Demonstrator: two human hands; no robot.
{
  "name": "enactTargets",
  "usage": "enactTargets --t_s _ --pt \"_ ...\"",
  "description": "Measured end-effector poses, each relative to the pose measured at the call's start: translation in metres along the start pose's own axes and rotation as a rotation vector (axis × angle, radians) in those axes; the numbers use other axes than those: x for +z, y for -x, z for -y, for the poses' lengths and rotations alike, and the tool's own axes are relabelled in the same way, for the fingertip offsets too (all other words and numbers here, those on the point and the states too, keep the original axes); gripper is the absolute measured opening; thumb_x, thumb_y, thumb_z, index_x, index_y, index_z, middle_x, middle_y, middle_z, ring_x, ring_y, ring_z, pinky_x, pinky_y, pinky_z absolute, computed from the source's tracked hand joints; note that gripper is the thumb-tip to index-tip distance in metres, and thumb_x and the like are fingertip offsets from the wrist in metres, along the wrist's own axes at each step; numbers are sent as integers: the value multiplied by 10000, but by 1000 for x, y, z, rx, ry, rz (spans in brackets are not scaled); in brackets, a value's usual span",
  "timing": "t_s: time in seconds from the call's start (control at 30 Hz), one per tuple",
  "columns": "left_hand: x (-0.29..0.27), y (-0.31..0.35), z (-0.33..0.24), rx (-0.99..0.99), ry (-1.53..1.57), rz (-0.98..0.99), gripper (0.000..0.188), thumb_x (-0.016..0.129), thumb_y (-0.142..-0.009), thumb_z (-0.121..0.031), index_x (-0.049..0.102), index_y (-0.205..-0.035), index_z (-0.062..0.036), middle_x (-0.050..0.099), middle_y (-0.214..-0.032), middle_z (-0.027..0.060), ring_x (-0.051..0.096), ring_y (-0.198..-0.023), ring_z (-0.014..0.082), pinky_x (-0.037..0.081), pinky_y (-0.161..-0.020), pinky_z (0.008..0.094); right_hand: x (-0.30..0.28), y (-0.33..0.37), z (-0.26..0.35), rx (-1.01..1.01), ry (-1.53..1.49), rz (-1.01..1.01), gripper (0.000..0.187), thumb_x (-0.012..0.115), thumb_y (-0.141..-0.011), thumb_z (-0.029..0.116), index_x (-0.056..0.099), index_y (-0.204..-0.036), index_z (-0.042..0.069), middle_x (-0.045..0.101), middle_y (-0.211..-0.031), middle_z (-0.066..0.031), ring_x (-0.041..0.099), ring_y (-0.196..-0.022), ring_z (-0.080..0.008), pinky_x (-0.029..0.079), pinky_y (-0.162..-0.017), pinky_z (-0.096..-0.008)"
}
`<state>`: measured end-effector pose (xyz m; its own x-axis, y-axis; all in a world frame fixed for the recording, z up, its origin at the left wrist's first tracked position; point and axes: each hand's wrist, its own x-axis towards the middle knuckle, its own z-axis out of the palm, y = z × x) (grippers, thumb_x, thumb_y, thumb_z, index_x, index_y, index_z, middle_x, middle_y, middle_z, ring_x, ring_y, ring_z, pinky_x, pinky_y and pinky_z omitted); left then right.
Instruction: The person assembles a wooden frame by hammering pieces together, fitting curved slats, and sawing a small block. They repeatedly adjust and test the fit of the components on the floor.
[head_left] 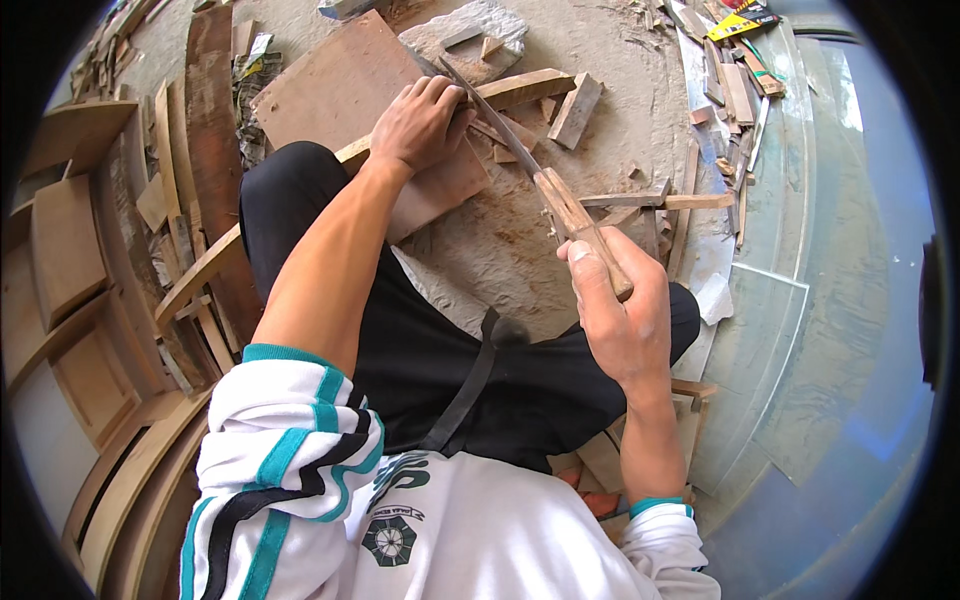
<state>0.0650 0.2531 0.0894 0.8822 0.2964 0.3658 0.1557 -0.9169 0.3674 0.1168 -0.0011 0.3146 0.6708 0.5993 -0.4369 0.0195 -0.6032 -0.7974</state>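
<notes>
My right hand (628, 305) is wrapped round the wooden handle of a handsaw (513, 148). Its narrow dark blade, seen nearly edge-on, slants up and left, past my left fingers. Ahead of my left knee, my left hand (425, 118) is closed over a long wooden strip (520, 88), pressing on it beside the blade. That strip passes under the hand and over a brown board (335, 85). Whether the teeth touch the wood cannot be made out. The left fingertips are partly hidden.
A pale stone block (485, 25) and a short wood block (576, 110) lie ahead. Wooden frames and planks (70, 250) crowd the left. At right are offcuts (738, 95), a yellow-and-black packaged item (742, 20) and glass sheets (850, 250). My crossed legs (500, 390) frame the near floor.
</notes>
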Motion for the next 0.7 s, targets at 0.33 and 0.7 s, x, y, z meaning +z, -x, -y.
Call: enactTargets --t_s 0.33,0.7 --pt "-5 -5 4 -77 127 18 224 699 -904 -305 705 -1009 -106 671 -1062 59 630 -1009 280 497 -889 390 14 -14 -7 -100 57 -66 300 588 -945 195 512 -740 -10 510 -587 -161 480 -528 -248 411 -553 -406" --pt "-9 -4 7 -476 -94 217 379 528 -924 -463 764 -1125 -244 358 -1587 86 180 -1518 322 55 -1212 558 16 -16 1 -104 53 -65 291 581 -947 194 535 -755 -19 542 -619 -178 514 -550 -298 422 -573 -419"
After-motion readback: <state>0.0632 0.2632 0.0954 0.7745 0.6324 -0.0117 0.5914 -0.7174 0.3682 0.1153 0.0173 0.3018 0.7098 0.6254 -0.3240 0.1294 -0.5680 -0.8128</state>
